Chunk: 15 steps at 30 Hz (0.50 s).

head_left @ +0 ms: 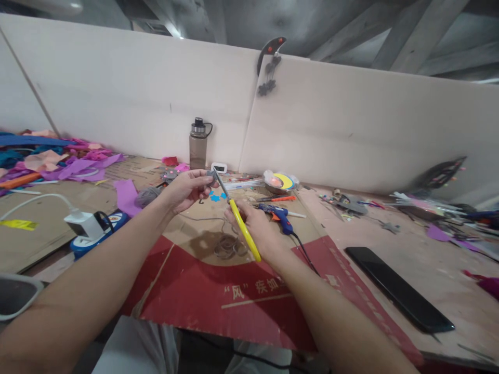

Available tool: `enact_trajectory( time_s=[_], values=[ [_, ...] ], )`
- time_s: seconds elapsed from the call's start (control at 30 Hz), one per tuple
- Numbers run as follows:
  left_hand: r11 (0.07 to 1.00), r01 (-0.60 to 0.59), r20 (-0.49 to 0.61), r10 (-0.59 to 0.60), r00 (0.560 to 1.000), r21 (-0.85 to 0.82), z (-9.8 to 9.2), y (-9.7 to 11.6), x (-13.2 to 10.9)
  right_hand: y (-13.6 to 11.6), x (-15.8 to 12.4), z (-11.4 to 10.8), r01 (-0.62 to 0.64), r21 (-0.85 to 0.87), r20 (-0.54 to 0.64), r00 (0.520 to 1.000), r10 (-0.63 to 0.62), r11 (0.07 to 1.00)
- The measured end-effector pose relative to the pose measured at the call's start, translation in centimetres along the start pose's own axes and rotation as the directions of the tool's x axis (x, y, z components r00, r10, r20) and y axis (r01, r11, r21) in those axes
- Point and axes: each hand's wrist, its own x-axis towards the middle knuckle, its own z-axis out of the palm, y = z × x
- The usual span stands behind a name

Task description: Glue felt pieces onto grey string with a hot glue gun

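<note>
Between the fingertips of my left hand (191, 191) is a small grey piece (211, 176). My right hand (253, 226) is closed round the yellow-handled scissors (244, 228), whose blades point up and left and meet the grey piece. Under my hands lies a red and brown cardboard sheet (187, 296) with a loose coil of thin cord (228, 245) on it. Small blue shapes (215, 197) rest just beyond my fingers. A grey yarn ball (148, 196) is partly hidden behind my left forearm.
A blue glue gun (286, 222) with a cable lies right of my right hand. Farther right is a black phone (397, 288). A bottle (198, 145) stands at the back. At left are a power strip (83, 244) and coloured scraps (74, 166).
</note>
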Motion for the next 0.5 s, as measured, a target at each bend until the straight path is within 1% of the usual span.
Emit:
enact_trajectory(
  time_s=[0.13, 0.33, 0.5],
  values=[
    [1.0, 0.003, 0.009, -0.003, 1.0, 0.008, 0.2, 0.0, -0.1, -0.1, 0.0, 0.0, -0.005, 0.02, 0.0, 1.0, 0.005, 1.0],
    [1.0, 0.01, 0.01, -0.009, 1.0, -0.009, 0.1, -0.1, 0.1, -0.5, 0.0, 0.0, 0.0, 0.017, -0.032, 0.999, 0.001, 1.0],
    [0.999, 0.026, -0.009, -0.026, 1.0, -0.045, 0.1, -0.2, 0.0, -1.0, -0.2, -0.2, -0.027, 0.113, 0.014, 1.0, 0.026, 0.993]
  ],
)
